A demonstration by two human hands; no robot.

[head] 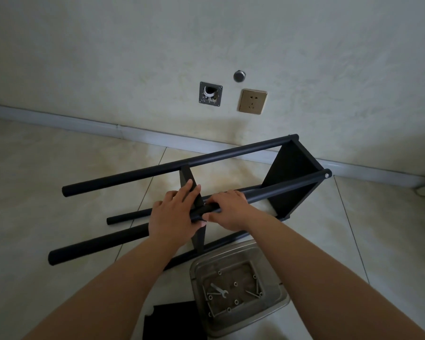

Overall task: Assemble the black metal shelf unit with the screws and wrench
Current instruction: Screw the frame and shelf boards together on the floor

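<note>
Both hands (174, 217) on shelf pole (275, 190)

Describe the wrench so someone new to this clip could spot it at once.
Look at the square metal tray on the floor tiles, just below the black shelf frame. The wrench lies in its left half, flat and double-ended, unlike the long screws and round washers around it.

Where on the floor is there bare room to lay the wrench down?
Bare tile lies right of the metal tray, and left of the poles' free ends toward the baseboard. It is crowded near both hands and the loose black panel.
</note>
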